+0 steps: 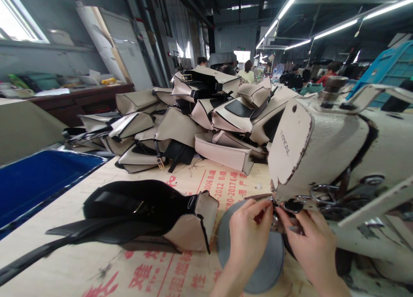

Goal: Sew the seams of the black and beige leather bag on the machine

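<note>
Both of my hands are at the needle area of a white sewing machine (292,142) marked TYPICAL. My left hand (250,230) has thumb and forefinger pinched together just beside the needle bar; what lies between the fingertips is too small to tell. From the other side my right hand (311,241) comes in with its fingers bent and closed near the presser foot, and its grip is partly hidden. Beneath my left hand sits a round grey disc (232,249). A beige and black handbag (190,232) lies on its side to the left, its black strap trailing off.
Behind, a large heap of beige handbags (180,127) covers the back of the wooden table (155,280). A blue bin (48,181) stands at the left edge. Further back are a cluttered counter (93,95), a blue crate (383,71) and several people.
</note>
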Motion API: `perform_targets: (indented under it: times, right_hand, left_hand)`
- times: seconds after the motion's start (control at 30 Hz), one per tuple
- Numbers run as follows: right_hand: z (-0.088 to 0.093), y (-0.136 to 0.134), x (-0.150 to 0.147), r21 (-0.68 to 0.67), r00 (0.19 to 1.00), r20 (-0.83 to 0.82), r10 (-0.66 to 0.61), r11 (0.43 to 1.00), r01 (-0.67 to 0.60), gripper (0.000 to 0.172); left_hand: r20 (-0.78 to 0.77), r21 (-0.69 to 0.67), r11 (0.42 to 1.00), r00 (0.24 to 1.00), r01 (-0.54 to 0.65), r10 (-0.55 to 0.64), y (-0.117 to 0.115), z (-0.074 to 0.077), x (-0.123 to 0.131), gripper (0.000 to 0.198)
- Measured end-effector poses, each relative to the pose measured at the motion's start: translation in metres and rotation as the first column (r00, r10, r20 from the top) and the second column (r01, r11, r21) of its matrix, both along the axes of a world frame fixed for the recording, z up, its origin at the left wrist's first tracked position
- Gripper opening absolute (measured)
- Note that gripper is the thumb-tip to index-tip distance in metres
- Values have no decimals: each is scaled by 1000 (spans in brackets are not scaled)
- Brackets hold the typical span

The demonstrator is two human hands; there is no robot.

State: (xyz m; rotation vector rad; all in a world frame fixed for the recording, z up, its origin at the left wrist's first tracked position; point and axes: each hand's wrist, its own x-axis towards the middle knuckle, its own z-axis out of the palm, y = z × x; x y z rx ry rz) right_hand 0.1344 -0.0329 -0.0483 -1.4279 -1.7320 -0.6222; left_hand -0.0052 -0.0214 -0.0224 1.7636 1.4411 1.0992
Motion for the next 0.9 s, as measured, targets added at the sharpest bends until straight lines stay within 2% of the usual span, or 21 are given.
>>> perform_targets:
  times: [0.33, 0.43, 0.63, 0.77, 0.9]
  right_hand:
    - [3, 0, -8, -28, 999, -33, 12, 1000, -13, 21]
    - [3, -1, -11, -51, 999, -36, -30, 998, 28, 23]
    - [5, 0, -16, -89, 989, 34, -147, 985, 150, 21]
    - [6, 1, -18, -111, 987, 111, -119, 985, 131, 19]
    - [5, 0, -21, -129, 985, 120, -125, 982, 141, 16]
  left_hand:
    - [-16, -2, 1000, 1000, 2, -2, 1, 1, 0, 20]
    - [-34, 3, 1000, 999, 2, -2, 1, 1, -2, 20]
    - [-43, 17, 1000, 999, 10, -9, 2, 4, 0, 20]
    - [-27, 8, 1000, 1000, 8, -8, 1, 5, 0, 20]
    - [-20, 3, 1000, 1000, 7, -7, 1, 6, 0, 19]
